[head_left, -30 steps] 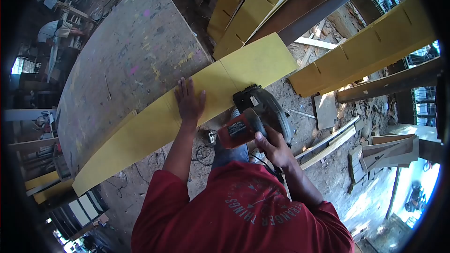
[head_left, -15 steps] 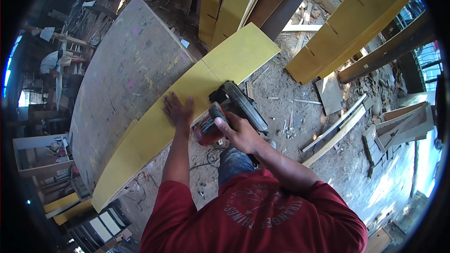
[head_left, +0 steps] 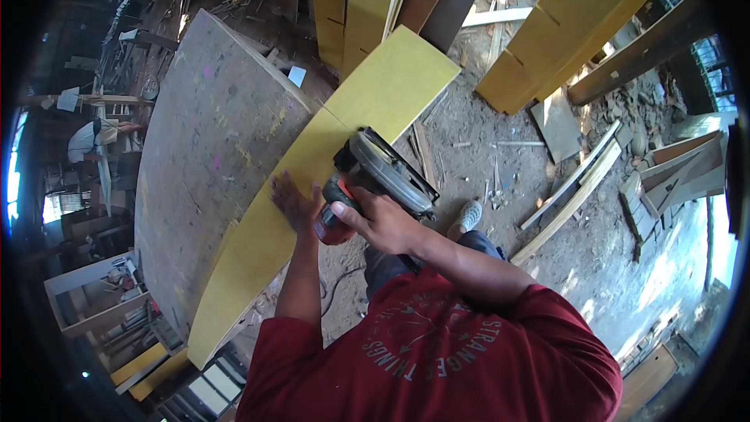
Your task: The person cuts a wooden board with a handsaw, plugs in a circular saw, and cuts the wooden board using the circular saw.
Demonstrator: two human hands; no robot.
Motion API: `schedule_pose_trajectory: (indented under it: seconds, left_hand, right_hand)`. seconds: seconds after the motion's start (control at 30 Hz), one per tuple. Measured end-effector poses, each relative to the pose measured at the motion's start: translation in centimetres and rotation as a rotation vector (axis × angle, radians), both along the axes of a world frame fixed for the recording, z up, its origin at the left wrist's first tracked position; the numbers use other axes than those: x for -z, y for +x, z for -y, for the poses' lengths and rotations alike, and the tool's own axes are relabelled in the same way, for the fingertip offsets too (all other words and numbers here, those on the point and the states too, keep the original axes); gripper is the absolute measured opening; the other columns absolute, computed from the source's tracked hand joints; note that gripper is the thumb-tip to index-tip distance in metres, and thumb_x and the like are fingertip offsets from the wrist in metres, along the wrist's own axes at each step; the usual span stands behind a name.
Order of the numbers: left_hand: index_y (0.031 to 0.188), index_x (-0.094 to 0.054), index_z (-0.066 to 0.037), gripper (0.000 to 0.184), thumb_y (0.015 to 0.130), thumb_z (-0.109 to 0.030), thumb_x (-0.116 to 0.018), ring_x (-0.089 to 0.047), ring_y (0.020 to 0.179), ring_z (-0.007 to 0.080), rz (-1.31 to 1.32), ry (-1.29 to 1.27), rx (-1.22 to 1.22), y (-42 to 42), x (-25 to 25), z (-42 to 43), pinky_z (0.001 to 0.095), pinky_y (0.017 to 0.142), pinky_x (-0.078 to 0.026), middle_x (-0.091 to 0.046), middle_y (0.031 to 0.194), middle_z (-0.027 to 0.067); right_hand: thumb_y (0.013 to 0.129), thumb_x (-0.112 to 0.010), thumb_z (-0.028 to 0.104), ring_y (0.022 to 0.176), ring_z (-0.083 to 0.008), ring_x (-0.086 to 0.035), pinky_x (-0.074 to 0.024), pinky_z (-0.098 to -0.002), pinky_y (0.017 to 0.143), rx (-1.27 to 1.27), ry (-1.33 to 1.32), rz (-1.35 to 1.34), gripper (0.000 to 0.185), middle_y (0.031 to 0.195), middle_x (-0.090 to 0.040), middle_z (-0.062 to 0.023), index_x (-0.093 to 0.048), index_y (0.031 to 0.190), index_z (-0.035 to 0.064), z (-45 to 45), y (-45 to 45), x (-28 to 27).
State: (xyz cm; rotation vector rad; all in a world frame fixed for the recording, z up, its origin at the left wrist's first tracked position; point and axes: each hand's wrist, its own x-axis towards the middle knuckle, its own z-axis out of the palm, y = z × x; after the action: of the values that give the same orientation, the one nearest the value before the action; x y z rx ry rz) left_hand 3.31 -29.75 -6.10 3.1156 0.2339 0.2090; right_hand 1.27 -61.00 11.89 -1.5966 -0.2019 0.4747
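A long yellow board (head_left: 402,70) lies slantwise along the edge of a paint-stained table (head_left: 226,125), its far right end sticking out past the tabletop. On the board's near part my left hand (head_left: 293,202) rests flat with its fingers spread. My right hand (head_left: 375,221) is wrapped round the handle of a red and black circular saw (head_left: 383,168). The saw sits at the board's right edge, just right of a thin line across the board. Its blade is hidden by the guard and body.
Yellow slotted boards (head_left: 367,12) lean beyond the table, and more stacked ones (head_left: 574,31) stand at the upper right. Wood strips (head_left: 574,195) and scraps litter the floor at right. Near the left edge a co-worker (head_left: 86,141) bends over. A cable lies near my legs.
The saw and my right hand have moved left, closer to my left hand. The view has turned, so the table and board appear steeper. A shoe now shows below the saw.
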Motion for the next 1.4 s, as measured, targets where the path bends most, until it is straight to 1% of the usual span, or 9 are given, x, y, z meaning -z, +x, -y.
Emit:
schedule_pose_trajectory:
  seconds: [0.1, 0.13, 0.23, 0.4, 0.53, 0.63, 0.73, 1.07, 1.4]
  left_hand:
    - [0.168, -0.032, -0.009, 0.095, 0.096, -0.061, -0.065, -0.024, 0.162, 0.0441, 0.015, -0.02, 0.023, -1.0, 1.0, -1.2, 0.0631, 0.129, -0.019, -0.029, 0.171, 0.0287]
    - [0.168, -0.032, -0.009, 0.094, 0.097, -0.06, -0.064, -0.024, 0.162, 0.0441, 0.027, -0.032, 0.037, -0.5, 1.7, -1.5, 0.0633, 0.129, -0.019, -0.029, 0.171, 0.0287]
    - [0.168, -0.031, -0.009, 0.092, 0.098, -0.059, -0.064, -0.024, 0.161, 0.0437, 0.039, -0.003, 0.047, -0.2, 2.4, -2.0, 0.0636, 0.129, -0.02, -0.03, 0.171, 0.0285]
    - [0.168, -0.032, -0.009, 0.092, 0.098, -0.059, -0.064, -0.025, 0.161, 0.0439, 0.044, 0.006, 0.059, -0.8, 2.2, -2.0, 0.0636, 0.129, -0.021, -0.03, 0.171, 0.0285]
    - [0.168, -0.032, -0.009, 0.092, 0.098, -0.059, -0.064, -0.025, 0.161, 0.044, 0.039, -0.002, 0.078, -1.2, 2.2, -1.9, 0.0636, 0.129, -0.021, -0.031, 0.17, 0.0285]
    - [0.167, -0.032, -0.009, 0.092, 0.098, -0.059, -0.064, -0.026, 0.16, 0.0441, 0.039, -0.003, 0.094, -0.9, 2.1, -2.0, 0.0636, 0.128, -0.021, -0.031, 0.17, 0.0285]
    - [0.167, -0.032, -0.008, 0.092, 0.098, -0.059, -0.065, -0.026, 0.16, 0.0442, 0.039, -0.002, 0.103, -0.6, 1.8, -2.0, 0.0636, 0.128, -0.021, -0.031, 0.17, 0.0286]
    - [0.166, -0.033, -0.008, 0.091, 0.097, -0.059, -0.065, -0.027, 0.159, 0.0445, -0.166, -0.171, 0.337, -0.9, 0.5, -2.1, 0.0637, 0.128, -0.022, -0.032, 0.168, 0.0286]
    - [0.166, -0.034, -0.008, 0.091, 0.097, -0.059, -0.065, -0.028, 0.158, 0.0448, -0.198, -0.179, 0.372, -1.0, 1.2, -2.2, 0.0637, 0.128, -0.022, -0.034, 0.167, 0.0286]
  right_hand:
    - [0.11, -0.044, 0.065, 0.104, -0.0531, -0.071, -0.0548, -0.0563, 0.095, 0.063, -0.048, -0.009, 0.081, 0.101, -0.072, -0.036, -0.054, 0.135, -0.0121, -0.4, -1.3, 0.7]
    - [0.109, -0.044, 0.065, 0.103, -0.0536, -0.071, -0.0549, -0.0577, 0.095, 0.017, -0.063, -0.058, 0.082, 0.1, -0.072, -0.0364, -0.054, 0.135, -0.0122, 0.2, -1.4, 0.2]
    - [0.11, -0.045, 0.062, 0.101, -0.0528, -0.072, -0.0552, -0.0569, 0.094, 0.033, -0.096, -0.061, 0.078, 0.098, -0.073, -0.0354, -0.053, 0.134, -0.0124, 0.7, -3.0, -0.1]
    - [0.112, -0.045, 0.057, 0.096, -0.0529, -0.072, -0.0554, -0.0557, 0.094, -0.004, 0.063, -0.118, 0.075, 0.094, -0.073, -0.0341, -0.054, 0.126, -0.0165, 0.9, -2.2, -0.4]
    - [0.111, -0.043, 0.059, 0.103, -0.0545, -0.071, -0.0531, -0.0573, 0.099, -0.016, -0.028, -0.099, 0.078, 0.101, -0.072, -0.0379, -0.055, 0.128, -0.0165, 0.3, -1.1, -0.5]
    - [0.111, -0.044, 0.059, 0.103, -0.0547, -0.07, -0.0534, -0.0577, 0.099, 0.002, -0.047, -0.084, 0.078, 0.102, -0.071, -0.0381, -0.054, 0.131, -0.016, 0.8, -1.9, -0.5]
    - [0.11, -0.047, 0.061, 0.095, -0.0532, -0.072, -0.0559, -0.0572, 0.09, 0.095, -0.037, -0.073, 0.075, 0.093, -0.072, -0.0338, -0.056, 0.128, -0.0114, 0.4, -3.4, -0.3]
    - [0.11, -0.046, 0.06, 0.095, -0.0531, -0.072, -0.0561, -0.0585, 0.09, 0.07, -0.022, -0.085, 0.076, 0.094, -0.072, -0.0358, -0.054, 0.13, -0.0128, -0.9, -1.7, 0.2]
    - [0.11, -0.046, 0.06, 0.094, -0.055, -0.071, -0.0559, -0.0584, 0.089, 0.067, -0.024, -0.095, 0.078, 0.091, -0.07, -0.0375, -0.051, 0.132, -0.0149, -1.0, -1.5, 0.1]
